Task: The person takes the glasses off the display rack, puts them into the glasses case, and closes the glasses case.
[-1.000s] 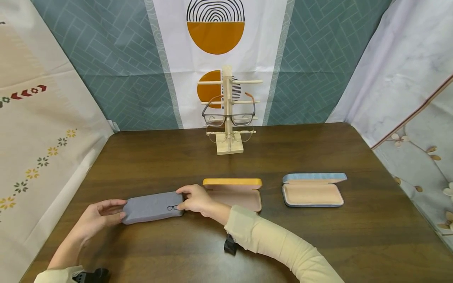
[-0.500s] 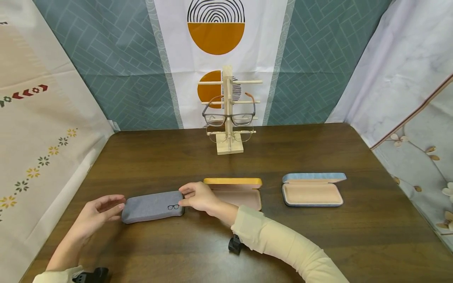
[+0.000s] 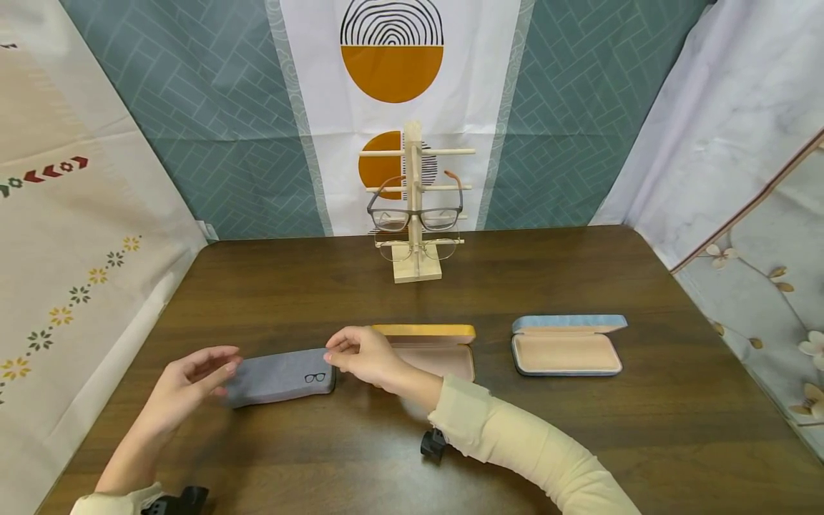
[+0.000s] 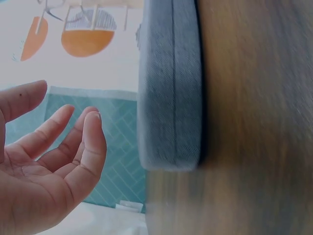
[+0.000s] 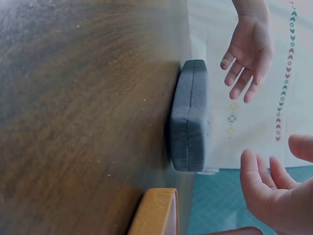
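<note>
This looks like a curtained-off booth, the room beyond hidden: printed cloths (image 3: 251,107) hang along the far, left and right edges of a dark wooden tabletop (image 3: 290,293).

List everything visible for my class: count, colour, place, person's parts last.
Wooden table: 1, brown, filling foreground
Closed oblong fabric case: 1, grey, table's left
Open yellow oblong case: 1, yellow, table's middle
Open blue oblong case: 1, blue, table's right
Wooden peg stand: 1, pale, table's back
Rectangular rimmed glasses: 1 pair, grey with orange tips, on stand
Thin wire glasses: 1 pair, pale gold, lower on stand
Cloth backdrop: 1, teal and white, behind table
Printed side cloths: 2, cream and white, table's sides
Wrist cameras: 2, black, lower left, lower centre
Sleeves: 2, cream, lower left, lower right
Left hand, right hand: 1 each, bare, by grey case's ends
</note>
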`<act>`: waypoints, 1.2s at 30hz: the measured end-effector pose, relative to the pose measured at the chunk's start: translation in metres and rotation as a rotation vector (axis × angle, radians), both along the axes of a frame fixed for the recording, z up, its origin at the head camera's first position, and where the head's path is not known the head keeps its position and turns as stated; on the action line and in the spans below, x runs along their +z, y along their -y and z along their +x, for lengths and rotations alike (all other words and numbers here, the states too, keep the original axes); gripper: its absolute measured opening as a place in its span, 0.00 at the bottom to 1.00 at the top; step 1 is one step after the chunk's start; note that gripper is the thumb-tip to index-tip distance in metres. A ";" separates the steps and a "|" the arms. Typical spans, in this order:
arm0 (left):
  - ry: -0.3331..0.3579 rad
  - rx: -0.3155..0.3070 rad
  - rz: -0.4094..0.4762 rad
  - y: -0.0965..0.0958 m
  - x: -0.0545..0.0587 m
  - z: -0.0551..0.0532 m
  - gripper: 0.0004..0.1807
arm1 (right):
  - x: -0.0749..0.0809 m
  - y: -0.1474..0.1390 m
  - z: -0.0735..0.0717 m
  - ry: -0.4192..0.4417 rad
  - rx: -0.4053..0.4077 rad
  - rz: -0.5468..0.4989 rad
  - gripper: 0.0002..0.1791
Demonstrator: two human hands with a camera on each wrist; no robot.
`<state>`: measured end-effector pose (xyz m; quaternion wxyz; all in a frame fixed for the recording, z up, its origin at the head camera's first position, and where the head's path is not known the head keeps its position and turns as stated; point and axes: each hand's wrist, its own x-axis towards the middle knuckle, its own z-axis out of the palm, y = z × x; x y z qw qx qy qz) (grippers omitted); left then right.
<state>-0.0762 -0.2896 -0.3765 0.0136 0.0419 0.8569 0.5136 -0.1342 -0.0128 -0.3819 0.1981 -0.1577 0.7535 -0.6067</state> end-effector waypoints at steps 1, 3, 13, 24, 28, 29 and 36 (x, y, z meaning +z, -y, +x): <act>-0.010 0.001 -0.002 -0.002 0.001 0.000 0.17 | 0.001 -0.001 0.000 0.000 0.005 -0.008 0.08; -0.035 0.004 -0.010 -0.005 0.003 -0.001 0.17 | 0.003 -0.002 0.001 -0.004 0.012 -0.028 0.05; -0.132 0.041 0.030 -0.024 0.012 0.000 0.09 | 0.011 -0.012 0.000 -0.012 0.040 -0.073 0.04; -0.193 0.009 0.052 -0.045 0.022 0.000 0.07 | 0.043 -0.027 0.012 -0.066 0.060 -0.029 0.04; -0.211 -0.009 0.082 -0.051 0.025 -0.001 0.07 | 0.053 -0.033 0.015 -0.088 0.070 -0.042 0.04; -0.217 -0.013 0.089 -0.053 0.026 -0.001 0.07 | 0.053 -0.034 0.014 -0.091 0.072 -0.042 0.04; -0.239 -0.033 0.104 -0.062 0.027 -0.010 0.08 | 0.029 -0.039 -0.008 -0.119 0.063 -0.040 0.05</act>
